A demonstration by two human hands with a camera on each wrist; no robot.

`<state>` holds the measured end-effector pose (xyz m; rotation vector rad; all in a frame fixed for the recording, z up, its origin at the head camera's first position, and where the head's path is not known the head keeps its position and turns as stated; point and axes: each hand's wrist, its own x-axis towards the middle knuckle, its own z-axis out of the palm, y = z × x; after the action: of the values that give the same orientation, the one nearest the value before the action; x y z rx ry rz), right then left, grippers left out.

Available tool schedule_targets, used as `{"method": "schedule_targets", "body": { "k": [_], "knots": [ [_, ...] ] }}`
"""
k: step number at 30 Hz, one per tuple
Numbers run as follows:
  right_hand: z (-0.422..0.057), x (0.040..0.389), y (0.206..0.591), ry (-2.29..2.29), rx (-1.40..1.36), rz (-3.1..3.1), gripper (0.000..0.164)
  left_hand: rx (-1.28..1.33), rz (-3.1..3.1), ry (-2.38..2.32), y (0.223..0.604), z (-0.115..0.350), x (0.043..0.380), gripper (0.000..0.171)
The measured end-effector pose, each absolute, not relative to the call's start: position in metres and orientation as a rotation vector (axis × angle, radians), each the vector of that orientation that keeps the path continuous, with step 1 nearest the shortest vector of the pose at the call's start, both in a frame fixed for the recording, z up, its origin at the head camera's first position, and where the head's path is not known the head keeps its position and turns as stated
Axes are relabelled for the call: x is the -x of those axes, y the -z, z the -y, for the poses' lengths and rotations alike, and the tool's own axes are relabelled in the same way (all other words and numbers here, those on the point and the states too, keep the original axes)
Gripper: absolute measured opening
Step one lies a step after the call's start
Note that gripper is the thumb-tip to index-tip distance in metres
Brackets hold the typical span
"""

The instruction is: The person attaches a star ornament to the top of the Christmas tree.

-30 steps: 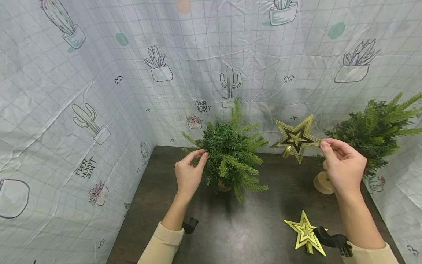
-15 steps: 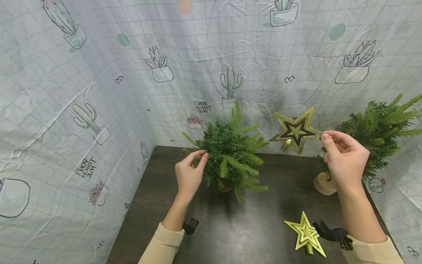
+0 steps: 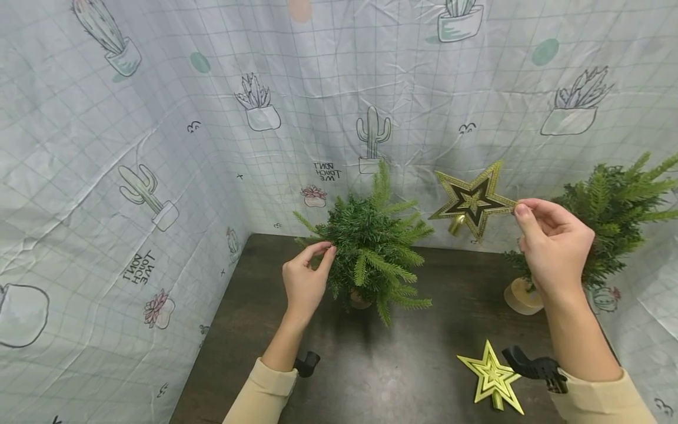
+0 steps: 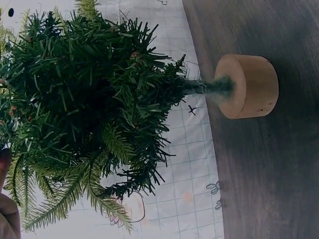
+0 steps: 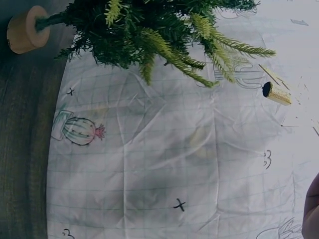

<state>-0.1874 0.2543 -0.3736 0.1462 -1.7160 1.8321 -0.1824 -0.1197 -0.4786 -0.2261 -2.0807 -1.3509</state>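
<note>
A small artificial Christmas tree stands on the table at centre, on a round wooden base. My left hand pinches the foliage on its left side between thumb and index finger. Right of the tree, my right hand holds a gold star tree topper up by one point, between thumb and fingertips. The star has a glittery border and a dark inner outline. Its gold socket hangs downward, the hollow end showing in the right wrist view.
Another gold star topper lies flat on the dark table, near the right forearm. A second little tree on a wooden base stands at the right, partly behind the right hand. Cactus-printed cloth hangs behind and along the sides.
My right hand has risen with the star topper, lifting it higher beside the central tree. The left hand keeps its place at the foliage.
</note>
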Motion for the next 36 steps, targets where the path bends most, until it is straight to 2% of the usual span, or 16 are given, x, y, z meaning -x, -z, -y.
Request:
{"method": "schedule_targets", "body": {
  "k": [12,36],
  "knots": [
    [-0.242,0.194,0.362,-1.815,-0.220,1.727,0.026,0.228,2.062,1.346,0.480,0.119,0.182,0.020],
    [-0.212,0.206,0.351,-1.804,-0.294,1.754,0.017,0.225,2.059,1.362,0.479,0.118,0.182,0.020]
  ]
}}
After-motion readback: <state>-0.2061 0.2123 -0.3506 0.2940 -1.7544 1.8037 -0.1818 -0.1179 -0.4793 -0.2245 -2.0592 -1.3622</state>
